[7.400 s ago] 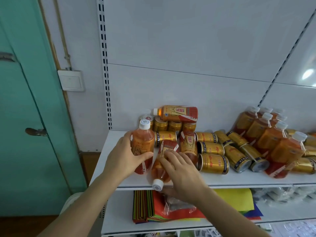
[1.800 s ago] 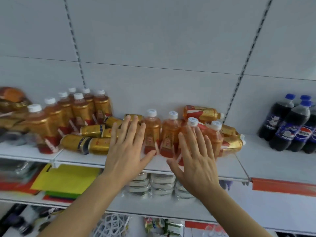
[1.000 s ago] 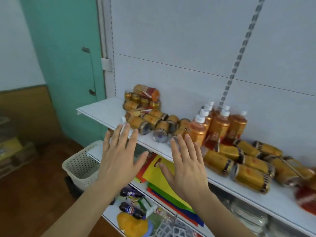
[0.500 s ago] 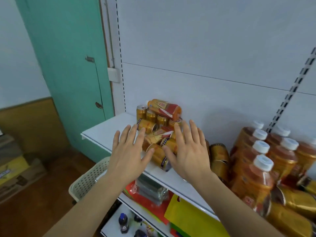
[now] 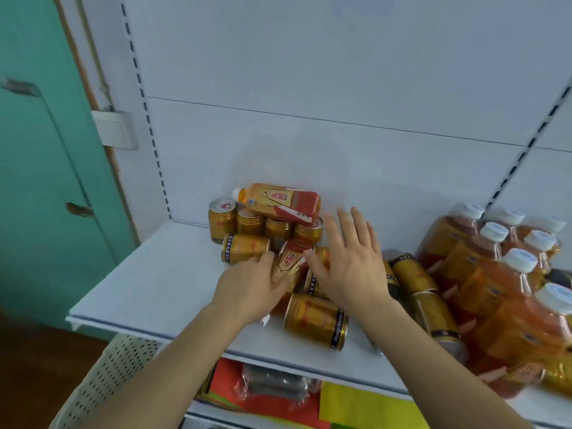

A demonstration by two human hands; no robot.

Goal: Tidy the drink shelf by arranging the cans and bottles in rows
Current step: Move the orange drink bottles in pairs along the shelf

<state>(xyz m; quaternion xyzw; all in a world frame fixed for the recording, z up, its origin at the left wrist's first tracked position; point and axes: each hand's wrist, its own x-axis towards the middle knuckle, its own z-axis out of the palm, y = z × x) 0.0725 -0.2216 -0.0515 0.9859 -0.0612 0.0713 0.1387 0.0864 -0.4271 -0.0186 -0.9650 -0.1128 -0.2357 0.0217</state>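
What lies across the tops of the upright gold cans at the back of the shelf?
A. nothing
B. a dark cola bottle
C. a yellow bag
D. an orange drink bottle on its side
D: an orange drink bottle lies on its side, white cap to the left, across the upright gold cans by the back wall.

The white shelf (image 5: 148, 286) lies bare from nine to eleven o'clock of the can pile. Toward twelve, upright gold cans (image 5: 266, 229) carry a lying orange bottle (image 5: 280, 201) against the back panel (image 5: 340, 156). At three o'clock, toppled cans (image 5: 411, 274) and standing orange bottles (image 5: 501, 274) crowd the board; a fallen can (image 5: 315, 320) blocks the front edge.
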